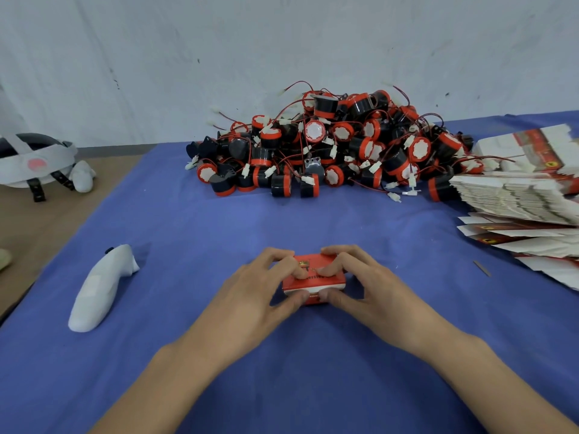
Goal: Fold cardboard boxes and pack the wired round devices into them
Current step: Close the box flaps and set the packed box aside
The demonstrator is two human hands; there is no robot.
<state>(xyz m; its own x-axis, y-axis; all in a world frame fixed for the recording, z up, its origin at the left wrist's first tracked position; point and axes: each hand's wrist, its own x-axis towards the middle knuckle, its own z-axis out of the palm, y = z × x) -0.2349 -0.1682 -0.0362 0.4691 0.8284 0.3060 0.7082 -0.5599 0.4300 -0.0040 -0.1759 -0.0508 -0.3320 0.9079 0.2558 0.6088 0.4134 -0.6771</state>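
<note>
While its long axis runs left to right on the blue cloth (219,227), the small red cardboard box (313,279) sits between the left hand (260,292) and right hand (366,286), equally near both; each pinches it, curled fingers on top, thumb against the near face.

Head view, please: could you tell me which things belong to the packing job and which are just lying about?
Job: the red box, gripped by the left hand and the right hand; the pile of wired round devices; the stack of flat boxes.
Lying about: the white controller; the white headset.
</note>
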